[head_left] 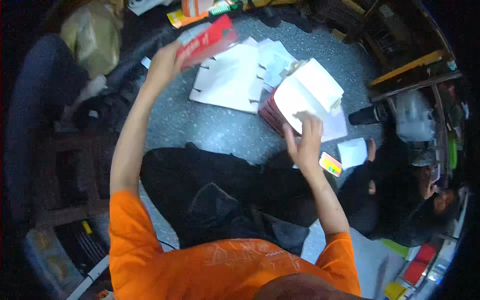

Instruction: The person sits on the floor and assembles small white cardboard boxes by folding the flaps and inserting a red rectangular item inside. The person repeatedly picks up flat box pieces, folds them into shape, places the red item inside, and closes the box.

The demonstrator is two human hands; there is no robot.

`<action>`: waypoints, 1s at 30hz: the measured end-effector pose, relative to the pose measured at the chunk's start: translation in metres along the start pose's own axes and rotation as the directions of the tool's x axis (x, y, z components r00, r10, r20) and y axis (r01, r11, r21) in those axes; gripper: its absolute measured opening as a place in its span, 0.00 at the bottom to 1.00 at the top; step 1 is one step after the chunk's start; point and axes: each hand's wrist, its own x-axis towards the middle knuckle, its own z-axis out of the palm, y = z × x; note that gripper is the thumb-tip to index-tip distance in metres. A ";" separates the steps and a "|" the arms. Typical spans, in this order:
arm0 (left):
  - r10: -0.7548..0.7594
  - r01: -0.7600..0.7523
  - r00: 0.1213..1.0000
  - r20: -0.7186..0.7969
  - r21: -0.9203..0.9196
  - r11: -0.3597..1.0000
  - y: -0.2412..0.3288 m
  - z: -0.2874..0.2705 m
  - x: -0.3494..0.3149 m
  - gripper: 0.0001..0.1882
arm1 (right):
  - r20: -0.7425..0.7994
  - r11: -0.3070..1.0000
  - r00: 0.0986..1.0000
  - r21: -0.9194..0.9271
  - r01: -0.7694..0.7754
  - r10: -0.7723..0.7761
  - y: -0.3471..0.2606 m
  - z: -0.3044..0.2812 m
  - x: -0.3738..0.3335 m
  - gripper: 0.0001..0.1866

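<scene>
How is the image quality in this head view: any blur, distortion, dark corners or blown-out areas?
Head view: strong fisheye bending, with black vignetted corners; the red flat packet in the left hand is smeared by motion blur; the white folded cardboard box under the right hand is nearly blown out; the grey speckled floor is evenly lit and bluish.
</scene>
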 end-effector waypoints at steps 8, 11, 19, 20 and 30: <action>0.232 0.087 0.552 0.801 -0.331 0.940 0.156 -0.077 -0.290 0.27 | 0.664 0.117 0.748 0.743 -0.659 -0.009 -0.144 0.066 -0.116 0.38; -0.055 0.579 0.621 0.782 -0.410 0.705 0.164 -0.069 -0.306 0.25 | 0.855 -0.065 0.518 0.515 -0.855 -0.040 -0.136 0.035 -0.100 0.28; -0.476 0.671 0.730 0.491 -0.647 0.361 0.164 -0.026 -0.263 0.12 | 0.642 0.372 0.743 0.747 -0.551 -0.190 -0.134 0.001 -0.101 0.33; -0.464 0.635 0.760 0.455 -0.672 0.381 0.160 -0.022 -0.265 0.12 | 0.750 0.261 0.639 0.660 -0.704 -0.172 -0.133 -0.010 -0.093 0.29; -0.583 0.588 0.701 0.410 -0.795 0.149 0.169 -0.006 -0.312 0.10 | 0.270 0.478 0.962 0.840 -0.255 0.040 -0.121 0.007 -0.102 0.09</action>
